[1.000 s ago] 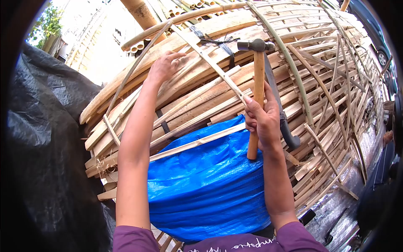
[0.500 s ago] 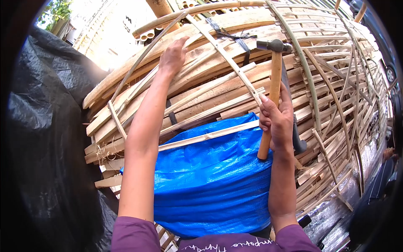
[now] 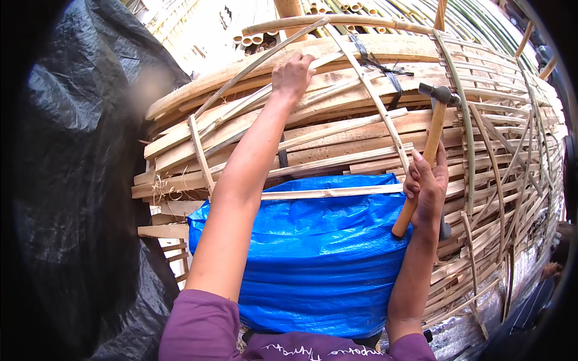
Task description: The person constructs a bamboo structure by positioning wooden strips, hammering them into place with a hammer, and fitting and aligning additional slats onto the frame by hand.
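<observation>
My left hand (image 3: 293, 77) is closed over a pale bamboo strip (image 3: 329, 59) in the upper middle, its fingertips partly hidden. That strip belongs to a light frame of crossed strips, with a long slanting strip (image 3: 368, 87) running down toward my other hand. My right hand (image 3: 428, 188) is wrapped around the wooden handle of a hammer (image 3: 435, 135), held upright with its dark metal head at the top. Behind that hand shows part of a dark, curved object (image 3: 445, 230) I cannot identify. The lower strip (image 3: 337, 193) of the frame lies across a blue tarp (image 3: 313, 240).
Stacked wooden planks (image 3: 337, 135) lie beneath the frame, with black plastic ties (image 3: 385, 69) around them. A bamboo lattice (image 3: 500, 150) spreads to the right. Black sheeting (image 3: 90, 180) hangs at the left. Bamboo poles (image 3: 385, 15) lie at the back.
The view has shifted, so the planks, frame and both hands appear farther right and lower. My left hand stays on the strip, and my right hand still grips the hammer, which leans more.
</observation>
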